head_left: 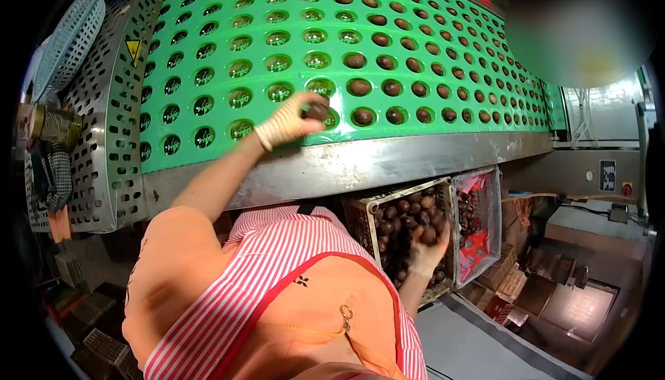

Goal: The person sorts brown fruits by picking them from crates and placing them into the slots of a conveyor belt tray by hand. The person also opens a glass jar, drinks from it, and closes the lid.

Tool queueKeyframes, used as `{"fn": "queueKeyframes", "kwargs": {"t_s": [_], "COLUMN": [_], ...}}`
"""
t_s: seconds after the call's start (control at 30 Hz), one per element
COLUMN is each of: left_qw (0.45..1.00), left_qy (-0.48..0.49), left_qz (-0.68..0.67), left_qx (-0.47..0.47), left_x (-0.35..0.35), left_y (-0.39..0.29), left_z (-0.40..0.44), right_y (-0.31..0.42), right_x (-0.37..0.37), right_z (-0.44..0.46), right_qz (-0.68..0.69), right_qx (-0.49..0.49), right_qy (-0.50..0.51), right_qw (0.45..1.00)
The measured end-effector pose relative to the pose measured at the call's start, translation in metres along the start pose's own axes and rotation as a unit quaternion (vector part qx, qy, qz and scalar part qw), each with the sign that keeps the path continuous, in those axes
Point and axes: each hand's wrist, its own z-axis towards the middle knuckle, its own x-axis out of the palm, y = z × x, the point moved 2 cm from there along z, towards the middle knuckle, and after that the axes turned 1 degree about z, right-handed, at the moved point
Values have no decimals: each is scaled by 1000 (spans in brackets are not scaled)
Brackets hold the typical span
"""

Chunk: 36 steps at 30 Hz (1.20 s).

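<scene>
Over green sheet (190, 157), left hand (294, 121) pinches dark egg (318, 108); at crate (373, 234), right hand (429, 247) curls around eggs (430, 233), grip partly hidden.

The worker's left hand (291, 122), at frame centre, holds a dark round piece (317, 110) over the green cupped tray (222, 157); right hand (424, 250), lower right, grasps a similar piece (429, 234) within the crate (375, 238).

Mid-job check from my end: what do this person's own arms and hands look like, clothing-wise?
The left arm has a short orange sleeve with small dark marks down its outer side. The left hand seems to wear a pale, faintly striped glove ending at the wrist. The right hand is too blurred to tell whether it is gloved.
</scene>
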Motion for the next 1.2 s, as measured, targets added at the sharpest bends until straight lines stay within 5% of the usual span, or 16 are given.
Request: {"fn": "queueKeyframes", "kwargs": {"t_s": [0.17,0.2,0.27,0.3,0.37,0.4,0.53,0.63,0.67,0.77,0.8,0.87,0.93,1.0,1.1,1.2], "left_qw": [980,964,932,922,902,881,815,832,832,922,921,915,879,802,820,876], "left_qy": [-27,-63,-130,-160,-197,-174,4,59,50,4,-90,-115,-108,-63,-185,58], "left_qz": [197,257,335,351,385,439,575,539,544,387,376,360,425,567,511,478], "left_qx": [-2,30,44,26,-8,-29,-69,-121,-95,-20,49,144,187,178,181,31], "left_x": [-76,-78,-91,-100,-122,-129,-137,-147,-155,-175,-169,-147,-133,-121,-114,-89], "left_y": [39,35,16,4,-8,-11,9,-8,-14,-8,7,30,41,46,28,12], "left_z": [0,-4,0,5,20,32,77,96,103,144,157,199,211,207,177,155], "right_y": [-47,-80,-109,-145,-165,-163,-142,-167,-161,-137,-138,-148,-169,-162,-137,-130], "right_x": [222,242,304,308,320,328,397,423,426,444,448,457,441,438,415,361], "right_z": [19,49,37,70,82,86,80,116,121,154,177,209,234,219,176,134], "right_qz": [-323,-385,-426,-487,-586,-557,-619,-778,-739,-577,-519,-573,-691,-675,-583,-547], "right_qx": [-33,-159,-42,-181,-217,-193,-333,-231,-270,-234,-329,-425,-462,-479,-437,-433], "right_qy": [275,356,392,441,413,429,360,370,395,327,297,356,397,336,255,219], "right_qw": [905,837,814,732,662,685,613,452,474,711,730,603,390,450,636,682]}}
